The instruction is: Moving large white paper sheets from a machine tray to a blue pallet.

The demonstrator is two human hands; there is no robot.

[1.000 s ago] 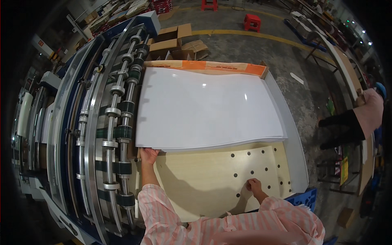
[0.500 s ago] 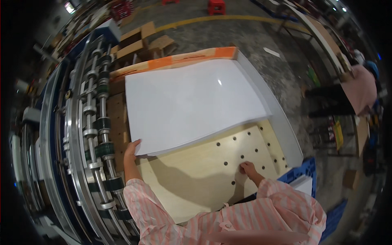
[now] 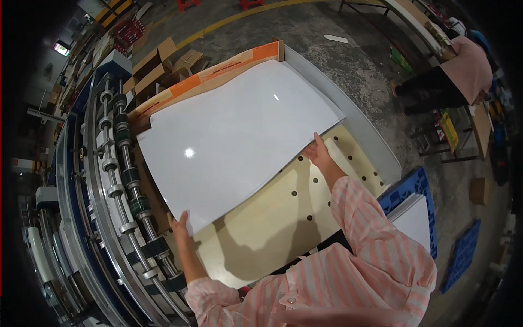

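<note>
A thin stack of glossy white sheets (image 3: 239,125) lies aslant on a pale wooden board (image 3: 267,229) with dark round holes. At the stack's near left corner my left hand (image 3: 182,224) is closed on the edge, thumb on top, other fingers partly hidden. My right hand (image 3: 318,153) grips the near edge towards the right corner, its lower fingers partly hidden by the sheets. The sheets bow slightly between both hands.
A roller machine (image 3: 128,191) runs along the left. A cardboard wall with orange patches (image 3: 223,76) and a grey side panel (image 3: 348,120) border the board. Right are a blue pallet (image 3: 425,191) bearing white sheets (image 3: 411,218) and a person (image 3: 463,71) bending at a bench.
My right hand has moved from over the board up to the sheets' near edge and taken hold. The stack now lies more tilted, its left corner nearer me. The whole view has shifted.
</note>
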